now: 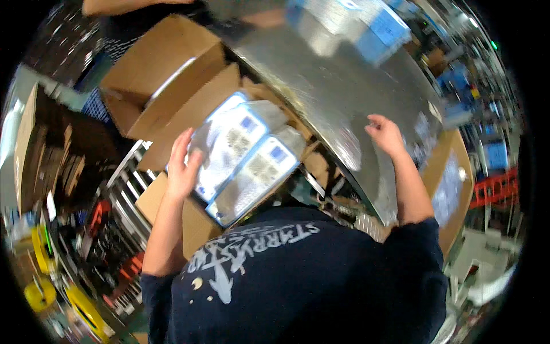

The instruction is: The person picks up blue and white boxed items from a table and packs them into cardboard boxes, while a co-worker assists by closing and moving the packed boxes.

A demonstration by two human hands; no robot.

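White-and-blue flat packages (255, 172) in clear plastic wrap lie side by side in an open brown carton (195, 106) in front of me, on the left. My left hand (184, 166) is at the packages' left edge, fingers stretched and thumb apart; whether it touches them is unclear. Over the metal table (321, 86), to the right, my right hand (387, 136) hovers with loosely bent fingers apart and nothing visible in them. Near it, a crumpled clear plastic piece (348, 149) rests at the table's edge.
Blue-and-white packages (366, 26) are stacked at the table's far end. Another open carton (160, 63) stands far left, by another person's arm (123, 4). Metal rollers (130, 178) run at left. A carton holding clear plastic (450, 189) sits at right.
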